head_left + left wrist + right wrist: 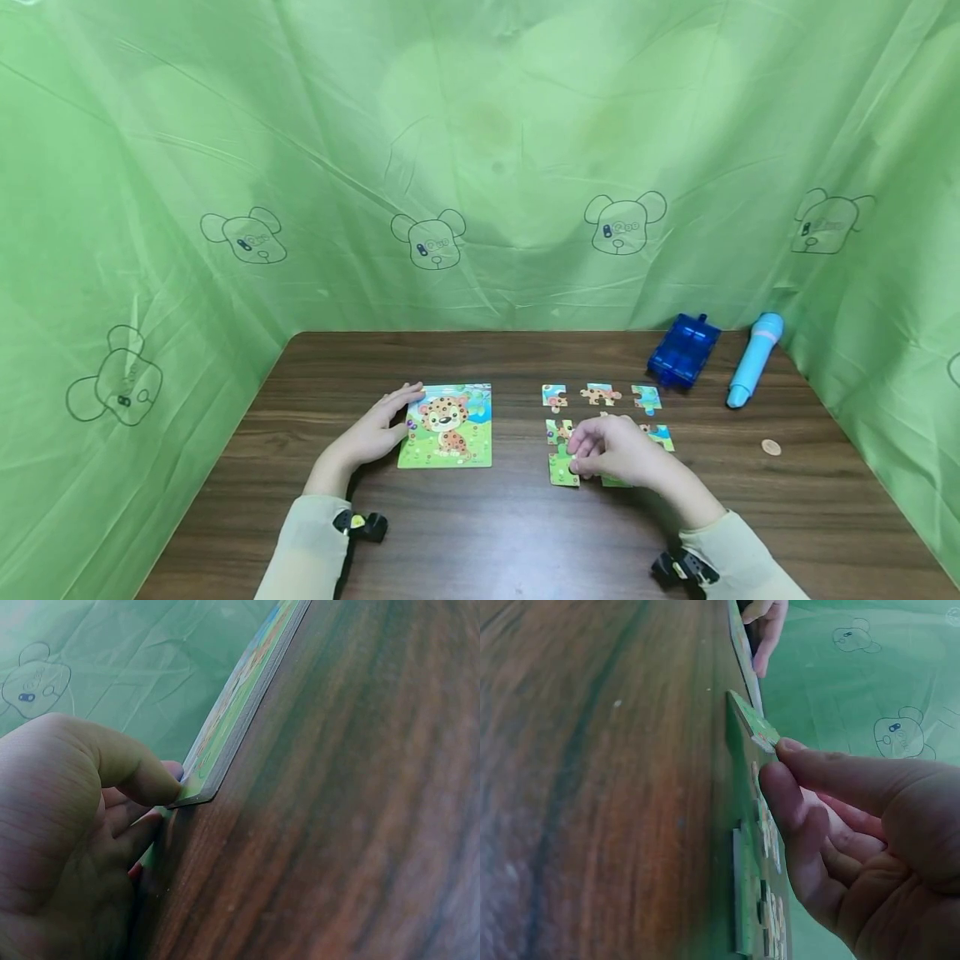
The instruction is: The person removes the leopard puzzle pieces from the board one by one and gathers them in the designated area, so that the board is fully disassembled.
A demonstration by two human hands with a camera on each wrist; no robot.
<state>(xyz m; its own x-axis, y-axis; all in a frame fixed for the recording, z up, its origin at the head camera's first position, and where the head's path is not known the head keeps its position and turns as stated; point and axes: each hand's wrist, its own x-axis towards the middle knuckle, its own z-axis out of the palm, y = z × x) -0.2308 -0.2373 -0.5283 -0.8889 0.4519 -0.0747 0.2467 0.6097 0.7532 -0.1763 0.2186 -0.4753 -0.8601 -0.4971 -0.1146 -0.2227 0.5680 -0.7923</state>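
Note:
A square picture card (447,427) with a cartoon leopard lies flat on the brown table. My left hand (375,427) rests along its left side, fingertips near the top corner; in the left wrist view, the thumb (142,776) touches the card's edge (247,697). My right hand (618,452) is over a group of jigsaw pieces. Its thumb and forefinger pinch a green jigsaw piece (754,722) by one end, with the piece's other end tilted at the tabletop. Other pieces lie around it, among them a leopard-spotted piece (601,393) and a blue-and-green piece (647,398); my right hand hides some.
At the back right lie a translucent blue case (684,350) and a light-blue toy microphone (755,360). A small round tan disc (771,447) is on the right side of the table (465,542). A green curtain (495,167) encloses the back and sides.

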